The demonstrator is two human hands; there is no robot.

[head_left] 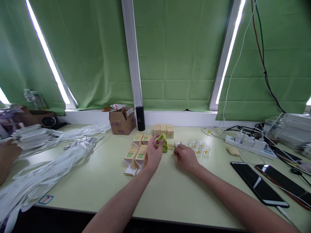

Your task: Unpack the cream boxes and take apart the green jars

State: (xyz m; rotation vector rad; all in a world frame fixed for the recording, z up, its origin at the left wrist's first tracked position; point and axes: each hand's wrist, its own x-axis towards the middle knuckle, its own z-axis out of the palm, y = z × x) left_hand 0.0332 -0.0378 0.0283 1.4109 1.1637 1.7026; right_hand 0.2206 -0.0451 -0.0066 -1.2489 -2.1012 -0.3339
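Observation:
My left hand (154, 154) is closed, thumb and fingers pinching a small yellow-green piece (161, 138). Just beneath it lie green moulded trays (165, 149). Beside these, small gold-coloured pieces (170, 146) sit in a cluster. My right hand (186, 157) rests low over the table with its fingers curled together; what they grip, if anything, is hidden. Small white objects (178, 143) lie just behind its fingers. To its right stand several clear cups (200, 142) with yellow at their bottoms. Left of my left hand are several beige cartons with green labels (130, 153), the front ones with flaps open.
Three beige boxes (163, 130) stand behind my hands. Further back are a cardboard box (122, 122) and a black cylinder (140, 118). White straps (55, 161) cover the left side, near another person's hand (9, 152). Phones (259, 184) and a power strip (250, 146) lie right.

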